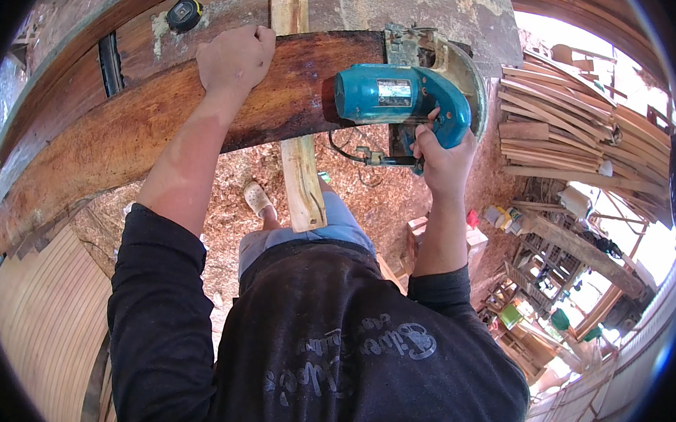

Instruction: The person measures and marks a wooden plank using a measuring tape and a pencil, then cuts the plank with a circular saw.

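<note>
My left hand (236, 60) is closed over the far edge of a curved, dark-stained board (142, 118). My right hand (446, 156) grips the handle of a teal corded power saw (371, 93), whose metal base (404, 43) rests at the board's right end. The saw's blade is hidden from view. A pale wooden strip (300, 182) crosses beneath the board and reaches toward my body. A cable hangs below the saw, beside my right hand.
A tape measure (184, 13) lies on the weathered surface beyond the board. Stacked curved slats (563, 123) fill the right side. Wooden planking (49, 318) is at lower left. My sandalled foot (259, 197) stands among wood shavings (207, 187). Assorted timber and clutter sit at lower right.
</note>
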Demonstrator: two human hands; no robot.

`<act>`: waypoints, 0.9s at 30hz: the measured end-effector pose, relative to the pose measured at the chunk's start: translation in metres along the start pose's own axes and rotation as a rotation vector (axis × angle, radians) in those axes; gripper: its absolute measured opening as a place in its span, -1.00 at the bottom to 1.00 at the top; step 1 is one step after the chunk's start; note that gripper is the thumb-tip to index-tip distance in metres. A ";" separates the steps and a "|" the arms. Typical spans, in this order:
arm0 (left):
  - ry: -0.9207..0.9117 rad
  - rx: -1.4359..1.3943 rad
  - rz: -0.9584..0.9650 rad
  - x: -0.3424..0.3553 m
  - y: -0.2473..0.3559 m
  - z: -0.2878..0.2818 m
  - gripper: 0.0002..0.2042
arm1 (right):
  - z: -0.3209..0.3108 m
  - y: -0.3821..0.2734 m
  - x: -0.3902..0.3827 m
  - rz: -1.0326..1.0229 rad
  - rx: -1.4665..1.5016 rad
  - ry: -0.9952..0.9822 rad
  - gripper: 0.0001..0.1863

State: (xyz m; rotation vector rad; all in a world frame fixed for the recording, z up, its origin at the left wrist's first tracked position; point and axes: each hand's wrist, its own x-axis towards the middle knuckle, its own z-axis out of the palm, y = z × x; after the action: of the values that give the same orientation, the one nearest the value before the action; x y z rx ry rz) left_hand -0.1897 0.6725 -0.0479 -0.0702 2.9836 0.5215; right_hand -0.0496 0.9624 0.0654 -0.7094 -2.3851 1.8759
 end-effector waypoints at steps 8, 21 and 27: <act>0.037 0.006 0.002 0.001 -0.001 0.005 -0.52 | 0.001 -0.004 0.002 -0.003 -0.029 -0.011 -0.74; 0.023 -0.006 -0.016 -0.001 0.001 0.001 -0.51 | 0.001 0.002 0.008 -0.024 -0.014 -0.010 -0.74; -0.080 -0.001 -0.027 0.000 0.001 -0.003 -0.51 | 0.001 0.004 0.011 -0.015 0.008 -0.014 -0.73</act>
State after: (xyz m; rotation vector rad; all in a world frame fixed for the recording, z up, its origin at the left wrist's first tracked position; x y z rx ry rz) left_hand -0.1905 0.6721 -0.0453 -0.0870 2.9009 0.5103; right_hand -0.0586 0.9658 0.0590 -0.6780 -2.3832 1.8893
